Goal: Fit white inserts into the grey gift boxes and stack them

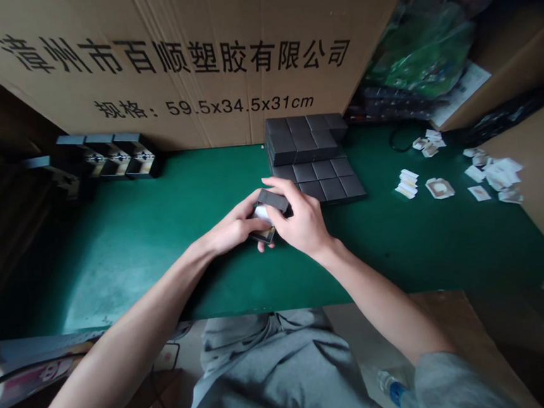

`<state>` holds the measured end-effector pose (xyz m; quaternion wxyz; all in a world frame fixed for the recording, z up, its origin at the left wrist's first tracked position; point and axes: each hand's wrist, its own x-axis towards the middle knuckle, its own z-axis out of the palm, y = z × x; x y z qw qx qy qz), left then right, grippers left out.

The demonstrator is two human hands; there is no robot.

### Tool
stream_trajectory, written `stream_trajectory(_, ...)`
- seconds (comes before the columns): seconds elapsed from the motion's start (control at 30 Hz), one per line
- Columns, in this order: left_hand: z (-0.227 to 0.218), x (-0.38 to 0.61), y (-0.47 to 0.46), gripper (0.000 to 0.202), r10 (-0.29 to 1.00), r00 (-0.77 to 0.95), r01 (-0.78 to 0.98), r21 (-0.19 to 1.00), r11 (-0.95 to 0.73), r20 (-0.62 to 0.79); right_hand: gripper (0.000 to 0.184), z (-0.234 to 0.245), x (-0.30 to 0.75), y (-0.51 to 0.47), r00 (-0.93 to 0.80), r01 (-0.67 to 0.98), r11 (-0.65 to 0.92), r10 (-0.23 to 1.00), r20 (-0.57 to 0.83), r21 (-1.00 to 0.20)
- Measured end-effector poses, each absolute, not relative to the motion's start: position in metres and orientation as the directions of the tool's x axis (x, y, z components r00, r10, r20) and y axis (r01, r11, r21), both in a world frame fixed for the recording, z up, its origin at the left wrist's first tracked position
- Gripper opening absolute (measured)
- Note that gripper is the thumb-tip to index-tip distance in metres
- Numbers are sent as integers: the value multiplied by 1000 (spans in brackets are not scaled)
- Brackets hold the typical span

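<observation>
1. The left hand (231, 228) is curled, fingers wrapped under a small black box (272, 201). The right hand (303, 219) presses down over it, fingers closed on top. Both forearms are bare and reach forward; a grey sleeve (459, 384) shows at the right elbow.
2. The box, with a white insert (262, 214) showing, sits between the hands, just in front of the stacked black boxes (308, 156).
3. A green mat (163, 270) lies beneath that stack.
4. Left of the stack stand open black boxes (120, 157); right of it lie scattered paper cards (493, 175); behind it stands a printed cardboard carton (168, 60).
</observation>
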<state>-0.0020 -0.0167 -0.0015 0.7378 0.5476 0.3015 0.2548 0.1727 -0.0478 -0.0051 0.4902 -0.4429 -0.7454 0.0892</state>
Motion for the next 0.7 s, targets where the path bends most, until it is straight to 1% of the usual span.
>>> stream_trajectory(0.13,-2,-2,-17,41,714,685,-58,967,250,-144,43,-2,172,-47,-125,541,586,765,631,-603)
stream_trajectory(0.23,-1,-2,-17,44,718,678,-55,964,261,-156,41,-2,172,-46,-123,543,579,771,625,-608)
stream_trajectory(0.47,2,0,-18,38,738,651,-8,971,241,-178,40,-5,172,-46,-108,566,584,753,649,-582)
stream_trajectory(0.63,3,3,-18,40,773,615,-53,971,234,-153,42,-7,173,-44,-79,581,596,719,691,-554)
stream_trajectory(0.7,3,3,-17,43,798,585,-77,970,231,-144,41,-8,175,-42,-59,584,606,696,716,-540)
